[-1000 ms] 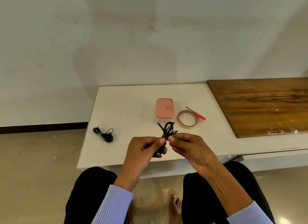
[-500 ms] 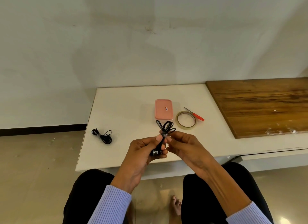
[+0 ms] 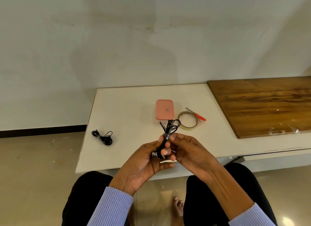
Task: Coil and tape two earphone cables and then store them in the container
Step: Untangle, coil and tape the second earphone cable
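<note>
- We saw left hand (image 3: 144, 160) and right hand (image 3: 186, 151) fingers clamped on coiled earphone cable (image 3: 169, 129), frame centre.
- We judged tape could peel, loops springing loose.
- Container (image 3: 164, 109) stayed lidded above.

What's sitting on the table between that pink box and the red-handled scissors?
In the head view, the roll of clear tape lies flat between the pink container and the scissors, just nearer the person than both. Its far rim appears to touch the scissors.
</note>
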